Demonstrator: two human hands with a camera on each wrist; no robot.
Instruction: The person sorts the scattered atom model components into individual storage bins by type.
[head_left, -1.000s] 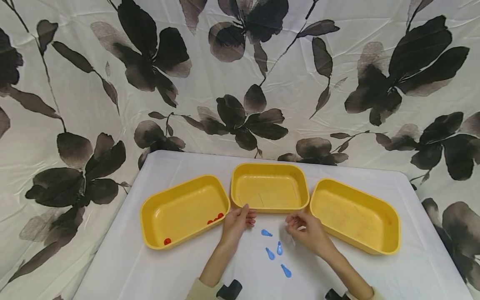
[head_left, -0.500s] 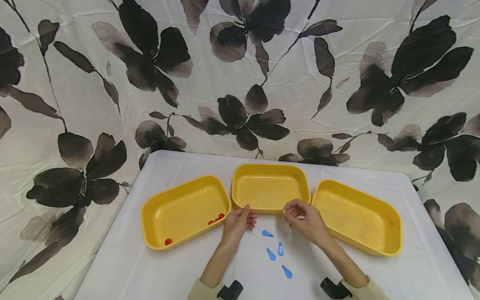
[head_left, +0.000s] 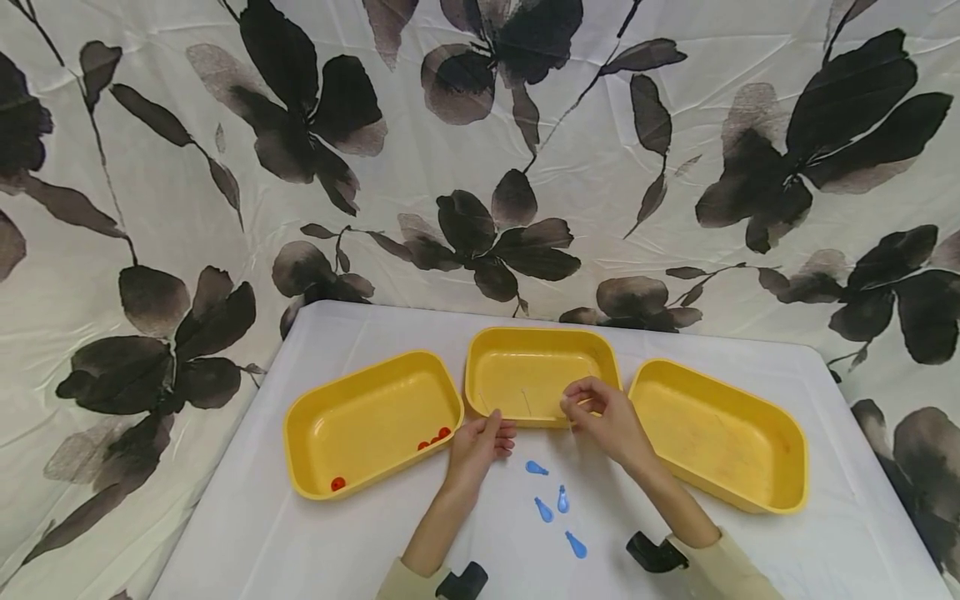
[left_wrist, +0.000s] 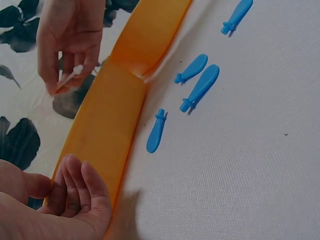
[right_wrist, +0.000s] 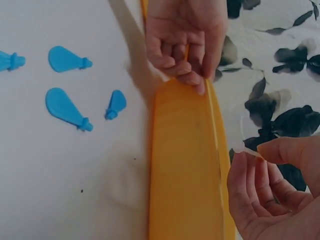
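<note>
My left hand [head_left: 474,448] grips the near rim of the middle yellow tray [head_left: 542,423], thumb over the edge and fingers against the outer wall. Between thumb and forefinger, my right hand [head_left: 606,421] pinches a thin white stick with a knobbed end [right_wrist: 245,148]. This hand hovers over the tray's near right corner, as the left wrist view also shows the white stick [left_wrist: 71,77]. Inside the tray lies a thin clear stick [head_left: 527,402]. Several blue teardrop-shaped pieces with narrow stud ends [head_left: 543,509] lie on the white cloth between my forearms.
At the left stands a yellow tray [head_left: 322,392] holding several small red beads [head_left: 338,483]. Another yellow tray [head_left: 720,493] angles away at the right. The white-covered table [head_left: 255,533] meets a floral cloth backdrop [head_left: 405,175] at its far edge.
My right hand has moved forward and slightly left, up to the middle tray's near rim, carrying the white stick. My left hand keeps its hold; the blue pieces have not moved.
</note>
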